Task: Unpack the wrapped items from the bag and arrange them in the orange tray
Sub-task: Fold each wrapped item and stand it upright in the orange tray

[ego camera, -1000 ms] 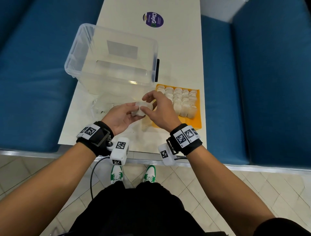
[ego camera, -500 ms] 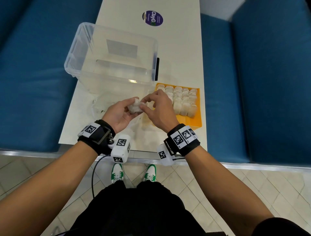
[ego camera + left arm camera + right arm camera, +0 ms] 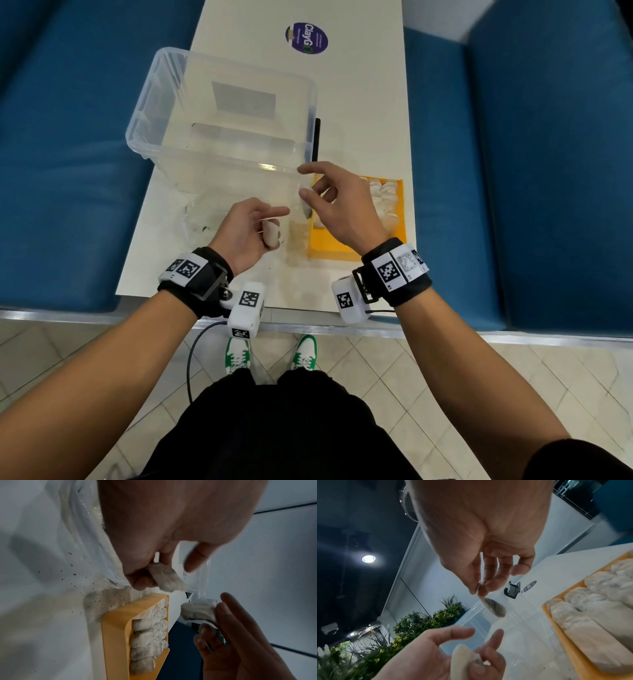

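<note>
Only the right wrist view shows the right hand (image 3: 481,555) pinching a wrapper (image 3: 494,608).

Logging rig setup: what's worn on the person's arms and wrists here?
Bare forearms, no sleeves. Each wrist has a black strap carrying white square-code tags, plus a white boxy camera module with the same black-and-white markers. A dark cable loops down from the left module.

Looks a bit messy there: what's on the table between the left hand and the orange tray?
Only a strip of table sprinkled with dark specks separates left hand and orange tray; the left wrist view shows it best.
</note>
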### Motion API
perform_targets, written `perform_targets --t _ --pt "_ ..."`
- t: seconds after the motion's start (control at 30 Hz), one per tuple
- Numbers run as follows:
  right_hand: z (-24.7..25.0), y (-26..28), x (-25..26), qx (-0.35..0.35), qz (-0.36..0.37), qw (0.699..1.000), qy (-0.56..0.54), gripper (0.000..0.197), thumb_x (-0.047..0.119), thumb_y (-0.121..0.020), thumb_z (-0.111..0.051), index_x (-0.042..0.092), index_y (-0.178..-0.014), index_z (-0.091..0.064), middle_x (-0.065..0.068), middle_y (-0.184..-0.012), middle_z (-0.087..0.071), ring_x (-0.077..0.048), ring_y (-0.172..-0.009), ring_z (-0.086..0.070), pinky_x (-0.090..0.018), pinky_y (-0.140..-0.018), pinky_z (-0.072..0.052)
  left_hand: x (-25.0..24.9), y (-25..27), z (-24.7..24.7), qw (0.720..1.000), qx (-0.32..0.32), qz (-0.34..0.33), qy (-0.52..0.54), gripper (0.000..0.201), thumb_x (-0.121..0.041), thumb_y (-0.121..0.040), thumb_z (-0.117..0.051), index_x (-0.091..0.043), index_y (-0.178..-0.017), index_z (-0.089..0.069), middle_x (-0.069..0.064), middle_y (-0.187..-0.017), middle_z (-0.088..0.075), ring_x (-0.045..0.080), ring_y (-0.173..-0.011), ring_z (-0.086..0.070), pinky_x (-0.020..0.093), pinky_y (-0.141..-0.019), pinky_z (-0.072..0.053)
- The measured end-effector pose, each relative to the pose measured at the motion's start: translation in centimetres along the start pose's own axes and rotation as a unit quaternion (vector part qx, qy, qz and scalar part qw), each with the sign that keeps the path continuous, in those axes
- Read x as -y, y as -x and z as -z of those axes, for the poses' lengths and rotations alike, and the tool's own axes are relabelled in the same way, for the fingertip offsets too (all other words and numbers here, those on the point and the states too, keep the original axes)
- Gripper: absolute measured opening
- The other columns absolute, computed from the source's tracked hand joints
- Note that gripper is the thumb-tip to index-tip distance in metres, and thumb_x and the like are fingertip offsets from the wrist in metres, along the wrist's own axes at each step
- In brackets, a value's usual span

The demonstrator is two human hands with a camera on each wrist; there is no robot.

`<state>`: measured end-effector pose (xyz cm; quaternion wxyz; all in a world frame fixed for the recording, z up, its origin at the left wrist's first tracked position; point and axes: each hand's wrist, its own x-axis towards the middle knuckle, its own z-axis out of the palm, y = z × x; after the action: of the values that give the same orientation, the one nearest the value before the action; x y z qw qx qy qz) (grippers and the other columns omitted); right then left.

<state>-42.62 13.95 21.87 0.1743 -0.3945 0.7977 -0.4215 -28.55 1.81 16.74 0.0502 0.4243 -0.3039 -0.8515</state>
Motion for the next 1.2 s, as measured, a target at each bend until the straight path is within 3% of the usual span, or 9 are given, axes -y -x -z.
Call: perform_targets --t 0.17,0.33,0.47,0.6,0.77,0.87,0.97,1.07,1.2 --pt "-0.4 0.0 -0.3 -0.01 -0.018 1.0 -0.023 0.006 0.018 -0.089 -0.072 0.021 -0.092 -0.077 0.01 -0.073 -0.067 -0.002 -0.063 -0.055 -0.016 -0.066 -0.045 0.5 -0.1 -0.6 0.992 0.085 -0.035 -0.089 0.033 -0.007 -0.097 -0.058 -0.007 -0.128 -0.069 0.013 -0.111 -0.072 0.014 -0.064 -0.05 0.029 -0.067 -0.044" --pt "0.1 -0.2 -0.6 0.004 -0.058 0.998 -0.013 0.018 0.014 -0.093 -0.063 0.017 -0.097 -0.08 0.011 -0.084 -0.073 -0.005 -0.071 -0.065 -0.024 -0.072 -0.055 0.6 -0.2 -0.8 0.987 0.094 -0.059 -0.112 0.03 0.002 -0.098 -0.055 -0.005 -0.125 -0.067 0.014 -0.102 -0.072 0.014 -0.063 -0.05 0.026 -0.061 -0.044" --pt "1.4 -0.3 -0.5 0.081 -0.037 0.996 0.018 0.038 -0.002 -0.089 -0.053 0.016 -0.111 -0.078 0.01 -0.09 -0.073 -0.007 -0.074 -0.064 -0.015 -0.074 -0.052 0.6 -0.4 -0.7 0.99 0.101 -0.03 -0.093 0.037 -0.002 -0.099 -0.051 0.0 -0.134 -0.064 0.007 -0.092 -0.066 0.013 -0.064 -0.05 0.023 -0.061 -0.044" --pt "2.1 -0.4 -0.8 0.081 0.0 0.993 0.091 0.014 0.019 -0.091 -0.071 0.021 -0.103 -0.079 0.011 -0.086 -0.072 -0.002 -0.071 -0.059 -0.01 -0.069 -0.042 0.7 -0.4 -0.9 0.991 0.092 -0.041 -0.085 0.038 0.0 -0.099 -0.052 -0.011 -0.133 -0.065 0.013 -0.091 -0.068 0.016 -0.062 -0.051 0.025 -0.061 -0.044" --pt "2.9 -0.8 -1.5 0.054 0.02 0.988 0.145 0.011 0.035 -0.09 -0.074 0.025 -0.093 -0.08 0.004 -0.088 -0.064 -0.001 -0.07 -0.052 -0.012 -0.066 -0.034 0.8 -0.2 -1.6 0.989 0.107 -0.034 -0.099 0.027 -0.019 -0.104 -0.054 -0.006 -0.123 -0.069 0.013 -0.097 -0.07 0.014 -0.064 -0.05 0.026 -0.064 -0.042" --pt "3.8 -0.9 -1.9 0.049 0.015 0.985 0.164 0.013 0.038 -0.091 -0.073 0.026 -0.094 -0.078 0.004 -0.097 -0.063 0.0 -0.074 -0.049 -0.022 -0.072 -0.039 0.9 -0.2 -2.2 0.986 0.109 -0.035 -0.125 0.039 -0.038 -0.1 -0.063 -0.008 -0.123 -0.07 0.008 -0.099 -0.072 0.013 -0.063 -0.05 0.026 -0.063 -0.042" --pt "5.0 -0.9 -2.1 0.063 0.01 0.985 0.162 0.016 0.035 -0.093 -0.072 0.021 -0.095 -0.079 0.014 -0.089 -0.068 0.005 -0.073 -0.055 -0.027 -0.084 -0.046 1.7 -0.6 -2.5 0.97 0.09 -0.088 -0.207 0.039 -0.04 -0.089 -0.077 -0.013 -0.117 -0.076 0.004 -0.096 -0.074 0.013 -0.062 -0.05 0.027 -0.061 -0.04" --pt "5.9 -1.0 -2.5 0.088 0.003 0.986 0.142 0.013 0.032 -0.092 -0.074 0.021 -0.096 -0.081 0.016 -0.086 -0.071 0.008 -0.074 -0.058 -0.022 -0.087 -0.045 2.6 -1.0 -2.8 0.964 0.067 -0.115 -0.23 0.026 -0.038 -0.091 -0.078 -0.015 -0.104 -0.081 0.005 -0.089 -0.074 0.014 -0.057 -0.047 0.031 -0.058 -0.034" --pt "6.5 -1.3 -4.0 0.084 -0.004 0.987 0.136 0.011 0.028 -0.092 -0.075 0.02 -0.098 -0.08 0.015 -0.087 -0.07 0.006 -0.075 -0.058 -0.008 -0.074 -0.041 3.1 -1.1 -2.9 0.955 0.037 -0.112 -0.273 0.021 -0.033 -0.097 -0.073 -0.016 -0.11 -0.079 0.006 -0.089 -0.075 0.013 -0.055 -0.049 0.034 -0.055 -0.029"
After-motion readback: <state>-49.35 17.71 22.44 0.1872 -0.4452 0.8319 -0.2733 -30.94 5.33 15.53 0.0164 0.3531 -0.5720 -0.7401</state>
